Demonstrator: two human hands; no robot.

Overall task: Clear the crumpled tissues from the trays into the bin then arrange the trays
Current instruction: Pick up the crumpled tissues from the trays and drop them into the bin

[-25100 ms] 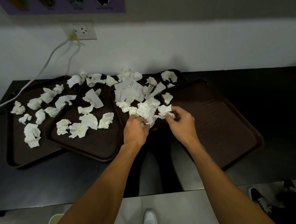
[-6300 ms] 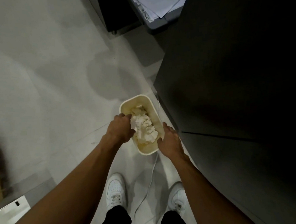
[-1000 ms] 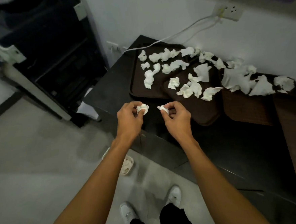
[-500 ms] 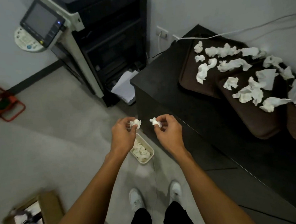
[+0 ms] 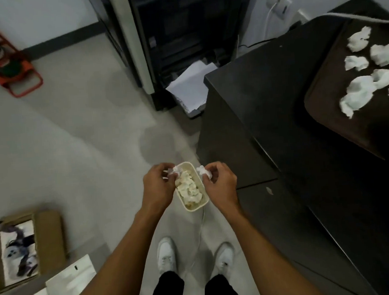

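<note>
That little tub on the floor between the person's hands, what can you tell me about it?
The bin is a small cream container, oblong with rounded corners, plastic by the look of it. It stands upright and open on the grey floor beside the dark cabinet, just ahead of the person's white shoes. Crumpled white tissues fill it nearly to the rim. The left hand and right hand hover over its two long sides, each pinching a small tissue; whether they touch it is unclear.

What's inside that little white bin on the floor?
The bin holds a heap of crumpled tissues, filling it nearly to the rim. Whatever lies under the heap, and the bin's bottom, is covered, so I cannot tell.
</note>
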